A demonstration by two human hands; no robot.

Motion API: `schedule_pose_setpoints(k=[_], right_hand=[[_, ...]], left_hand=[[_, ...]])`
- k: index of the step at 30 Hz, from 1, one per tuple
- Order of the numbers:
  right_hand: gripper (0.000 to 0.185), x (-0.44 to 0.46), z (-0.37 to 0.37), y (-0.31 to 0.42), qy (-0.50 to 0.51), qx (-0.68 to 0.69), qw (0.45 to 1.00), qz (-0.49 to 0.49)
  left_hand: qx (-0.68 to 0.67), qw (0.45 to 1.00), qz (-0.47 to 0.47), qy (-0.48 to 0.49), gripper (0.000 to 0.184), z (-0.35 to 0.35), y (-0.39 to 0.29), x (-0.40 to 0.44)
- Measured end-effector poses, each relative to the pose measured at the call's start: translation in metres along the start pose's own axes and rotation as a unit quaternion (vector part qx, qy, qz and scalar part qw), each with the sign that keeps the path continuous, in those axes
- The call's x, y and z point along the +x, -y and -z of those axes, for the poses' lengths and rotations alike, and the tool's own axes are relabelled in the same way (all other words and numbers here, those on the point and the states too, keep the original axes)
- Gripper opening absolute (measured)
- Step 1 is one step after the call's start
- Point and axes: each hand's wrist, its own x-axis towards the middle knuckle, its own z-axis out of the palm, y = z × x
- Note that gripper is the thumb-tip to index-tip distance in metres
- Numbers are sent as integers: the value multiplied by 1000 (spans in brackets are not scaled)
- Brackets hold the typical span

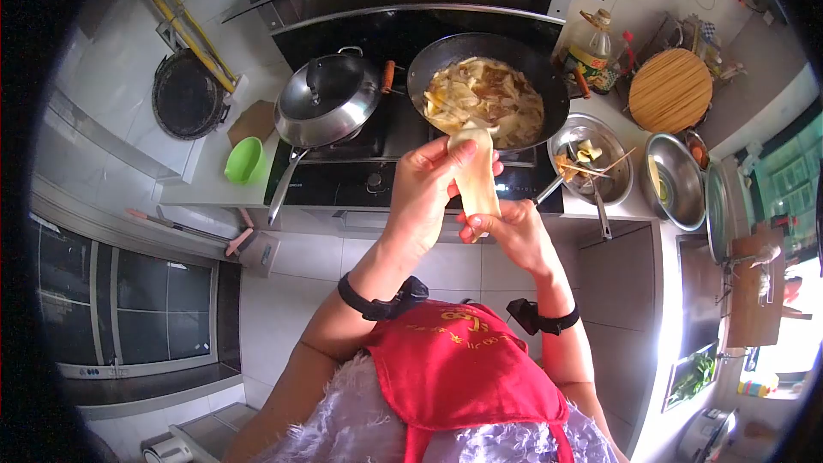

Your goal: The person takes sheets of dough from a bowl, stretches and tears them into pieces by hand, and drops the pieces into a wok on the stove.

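Note:
A pale, flat strip of dough (477, 176) stretches between my two hands in front of the stove. My left hand (429, 173) pinches its upper part, thumb on top. Lower down, my right hand (516, 231) grips the bottom end between thumb and fingers. The strip's top end reaches the near rim of a dark wok (420, 64). Inside the wok, brown broth with many pale flat pieces (489, 94) fills the bottom.
A lidded steel pan (330, 103) occupies the left burner, its long handle pointing toward me. Right of the stove are a steel bowl (621, 141) with utensils and scraps, another steel bowl (681, 201), and an oil bottle (591, 47). A green bowl (245, 160) sits at left.

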Motion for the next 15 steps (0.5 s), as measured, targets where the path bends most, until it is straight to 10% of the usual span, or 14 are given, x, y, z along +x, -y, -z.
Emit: schedule_pose_setpoints(k=[10, 15], right_hand=[[23, -1, 4, -5, 34, -10, 998, -53], [25, 5, -10, 1, -33, 42, 996, 72]], left_hand=[[-20, 999, -36, -16, 28, -6, -13, -5], [-37, 998, -14, 39, 20, -13, -5, -10]])
